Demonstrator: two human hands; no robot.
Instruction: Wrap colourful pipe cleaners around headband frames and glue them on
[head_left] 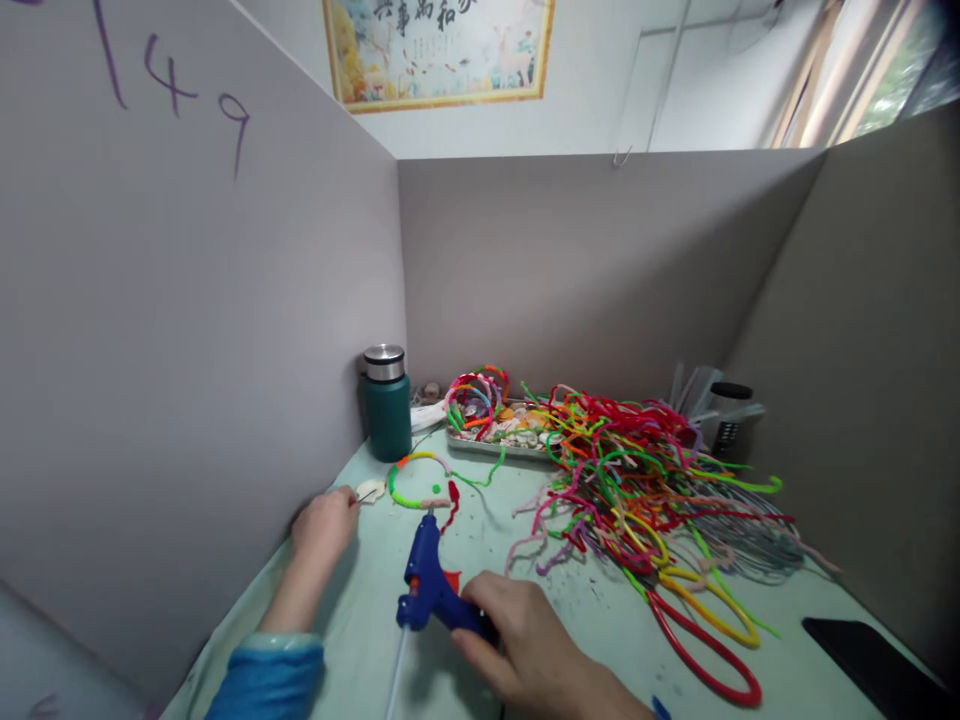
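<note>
My right hand [525,645] is wrapped round the handle of a blue glue gun [429,580] lying near the table's front, its nozzle pointing away from me towards a multicoloured pipe-cleaner ring [416,480]. My left hand [324,525] rests by the left partition, fingers pinched on a small white shell [370,490] just left of the ring. A red bit [453,495] hangs at the ring's near right side.
A green flask [388,410] stands in the back left corner. Behind the ring is a tray of shells [499,430] with pipe-cleaner rings on it. A big heap of coloured pipe cleaners [645,480] covers the right half. A black flat object [870,655] lies front right.
</note>
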